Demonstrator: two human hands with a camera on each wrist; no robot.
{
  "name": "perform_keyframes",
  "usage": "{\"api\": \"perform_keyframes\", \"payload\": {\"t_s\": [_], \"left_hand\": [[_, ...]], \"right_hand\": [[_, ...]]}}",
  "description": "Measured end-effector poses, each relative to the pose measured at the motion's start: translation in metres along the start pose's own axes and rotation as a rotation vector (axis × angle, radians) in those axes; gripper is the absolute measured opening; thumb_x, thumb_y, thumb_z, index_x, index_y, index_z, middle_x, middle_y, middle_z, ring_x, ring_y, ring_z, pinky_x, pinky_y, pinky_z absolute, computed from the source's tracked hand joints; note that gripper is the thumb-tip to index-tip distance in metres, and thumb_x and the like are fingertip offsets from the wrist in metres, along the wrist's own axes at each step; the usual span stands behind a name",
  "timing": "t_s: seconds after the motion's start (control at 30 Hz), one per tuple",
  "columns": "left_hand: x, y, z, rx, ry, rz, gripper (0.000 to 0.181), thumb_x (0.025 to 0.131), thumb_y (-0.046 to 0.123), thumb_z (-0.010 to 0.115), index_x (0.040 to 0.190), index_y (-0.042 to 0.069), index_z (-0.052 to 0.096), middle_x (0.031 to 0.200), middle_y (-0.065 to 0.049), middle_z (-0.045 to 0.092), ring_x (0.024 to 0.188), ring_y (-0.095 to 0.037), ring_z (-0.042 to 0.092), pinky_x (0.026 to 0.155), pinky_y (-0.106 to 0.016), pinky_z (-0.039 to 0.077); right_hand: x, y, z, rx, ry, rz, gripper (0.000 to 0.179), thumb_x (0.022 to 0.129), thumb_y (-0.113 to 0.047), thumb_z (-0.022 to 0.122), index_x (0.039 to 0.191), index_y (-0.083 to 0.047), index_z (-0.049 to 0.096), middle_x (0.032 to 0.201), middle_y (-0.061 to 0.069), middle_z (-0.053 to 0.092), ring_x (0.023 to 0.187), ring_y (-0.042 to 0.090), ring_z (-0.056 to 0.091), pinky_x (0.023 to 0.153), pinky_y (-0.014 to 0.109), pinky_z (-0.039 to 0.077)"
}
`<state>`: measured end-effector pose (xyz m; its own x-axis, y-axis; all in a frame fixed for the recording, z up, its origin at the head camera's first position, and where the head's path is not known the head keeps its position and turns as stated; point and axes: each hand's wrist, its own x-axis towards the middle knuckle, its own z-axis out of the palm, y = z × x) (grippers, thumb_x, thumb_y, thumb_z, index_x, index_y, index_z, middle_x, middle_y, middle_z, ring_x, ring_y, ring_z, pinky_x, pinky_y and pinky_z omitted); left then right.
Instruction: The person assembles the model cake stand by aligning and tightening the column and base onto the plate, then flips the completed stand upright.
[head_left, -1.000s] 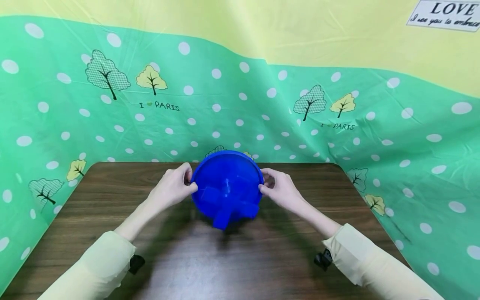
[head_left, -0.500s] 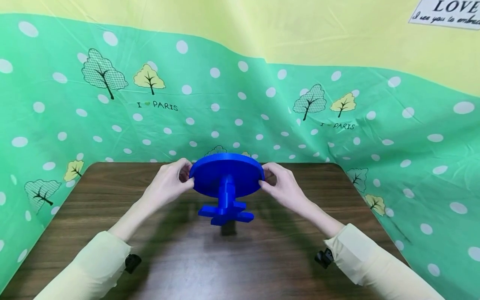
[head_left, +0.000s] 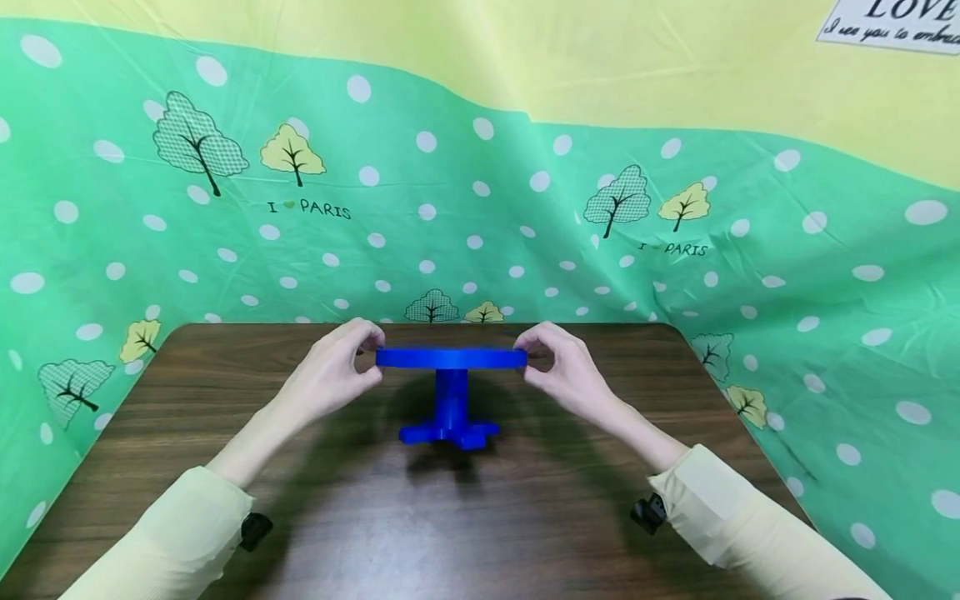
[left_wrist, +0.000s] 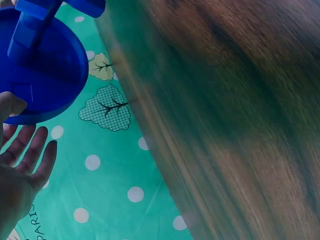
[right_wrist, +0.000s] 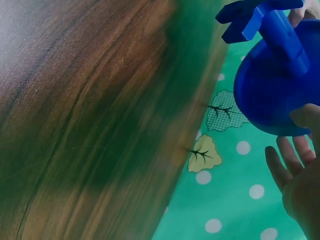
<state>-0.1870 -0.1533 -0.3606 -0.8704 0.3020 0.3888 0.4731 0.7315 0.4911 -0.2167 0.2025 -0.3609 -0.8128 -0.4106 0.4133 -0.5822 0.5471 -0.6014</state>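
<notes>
A small blue round pedestal table is upright in the middle of the head view, its flat top level and its cross-shaped feet close over the wooden tabletop. My left hand pinches the left edge of the round top between thumb and fingers. On the opposite edge, my right hand pinches the rim the same way. From below, the left wrist view shows the underside of the blue table with the thumb on it. The right wrist view shows the column and feet of the blue table.
The brown wooden tabletop spreads below and around both hands. Behind it and at the sides hangs a green and yellow cloth with dots and printed trees. A dark wrist camera sits at the left cuff, another wrist camera at the right.
The blue pedestal table has tilted from its underside facing me to upright, its top now seen edge-on. Both hands keep their places at the rim.
</notes>
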Motion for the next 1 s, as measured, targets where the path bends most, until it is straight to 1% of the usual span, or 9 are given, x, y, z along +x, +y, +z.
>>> {"api": "perform_keyframes", "payload": {"t_s": [0.13,0.27,0.33,0.4,0.47,0.67,0.77,0.87,1.0], "left_hand": [[-0.003,-0.004,0.002,0.082,0.025,0.088,0.03,0.08,0.007,0.074,0.108,0.011,0.063,0.105,-0.003,0.068,0.098,-0.023,0.064,0.079,-0.042,0.056],[-0.006,-0.008,0.007,0.144,0.066,0.235,0.03,0.081,0.004,0.073,0.109,0.009,0.062,0.104,-0.001,0.067,0.091,-0.02,0.062,0.072,-0.039,0.055],[-0.006,-0.009,0.01,0.155,0.081,0.308,0.03,0.082,0.002,0.073,0.109,0.009,0.062,0.104,-0.002,0.066,0.089,-0.019,0.061,0.072,-0.037,0.055],[-0.007,-0.009,0.012,0.159,0.103,0.357,0.031,0.082,-0.001,0.075,0.109,0.008,0.061,0.105,-0.002,0.066,0.088,-0.018,0.06,0.072,-0.036,0.055],[-0.008,-0.01,0.012,0.155,0.121,0.381,0.035,0.08,-0.003,0.077,0.109,0.01,0.062,0.108,-0.002,0.066,0.088,-0.017,0.06,0.072,-0.036,0.056],[-0.011,-0.013,0.012,0.173,0.139,0.426,0.039,0.077,-0.005,0.078,0.109,0.013,0.064,0.11,0.0,0.066,0.092,-0.017,0.061,0.073,-0.034,0.057],[-0.012,-0.014,0.014,0.194,0.141,0.451,0.038,0.077,-0.005,0.076,0.109,0.012,0.065,0.11,-0.001,0.067,0.093,-0.018,0.062,0.074,-0.033,0.057],[-0.014,-0.015,0.015,0.209,0.136,0.466,0.037,0.078,-0.003,0.077,0.109,0.012,0.066,0.111,-0.001,0.067,0.093,-0.018,0.062,0.074,-0.034,0.057],[-0.015,-0.016,0.016,0.195,0.113,0.462,0.037,0.078,-0.002,0.079,0.111,0.012,0.066,0.114,-0.002,0.066,0.096,-0.018,0.061,0.074,-0.035,0.057]], "right_hand": [[-0.001,0.002,0.001,-0.021,0.002,-0.043,0.029,0.08,0.005,0.075,0.103,-0.013,0.071,0.103,0.0,0.071,0.097,0.015,0.069,0.088,0.039,0.061],[-0.002,0.006,0.005,-0.008,0.009,-0.104,0.03,0.08,0.007,0.072,0.103,-0.012,0.07,0.103,0.001,0.07,0.096,0.014,0.068,0.086,0.037,0.062],[-0.003,0.008,0.006,0.013,0.02,-0.128,0.03,0.08,0.01,0.07,0.102,-0.011,0.07,0.102,0.003,0.07,0.094,0.014,0.068,0.086,0.036,0.063],[-0.004,0.01,0.008,0.031,0.032,-0.142,0.031,0.08,0.012,0.068,0.102,-0.01,0.07,0.103,0.004,0.069,0.095,0.014,0.068,0.086,0.035,0.063],[-0.005,0.011,0.008,0.037,0.036,-0.155,0.031,0.08,0.013,0.068,0.103,-0.009,0.069,0.104,0.004,0.068,0.097,0.013,0.067,0.087,0.033,0.063],[-0.007,0.013,0.01,0.001,0.032,-0.199,0.031,0.081,0.011,0.071,0.104,-0.009,0.069,0.108,0.003,0.067,0.102,0.013,0.064,0.092,0.014,0.056],[-0.009,0.015,0.012,0.014,0.023,-0.206,0.03,0.082,0.01,0.072,0.104,-0.01,0.068,0.108,0.003,0.066,0.103,0.013,0.064,0.093,0.014,0.056],[-0.011,0.017,0.013,0.031,0.012,-0.212,0.029,0.082,0.009,0.074,0.103,-0.01,0.068,0.108,0.003,0.066,0.103,0.013,0.064,0.093,0.018,0.058],[-0.014,0.019,0.013,0.054,-0.001,-0.217,0.029,0.082,0.008,0.076,0.103,-0.009,0.067,0.109,0.007,0.066,0.104,0.014,0.064,0.093,0.02,0.059]]}}
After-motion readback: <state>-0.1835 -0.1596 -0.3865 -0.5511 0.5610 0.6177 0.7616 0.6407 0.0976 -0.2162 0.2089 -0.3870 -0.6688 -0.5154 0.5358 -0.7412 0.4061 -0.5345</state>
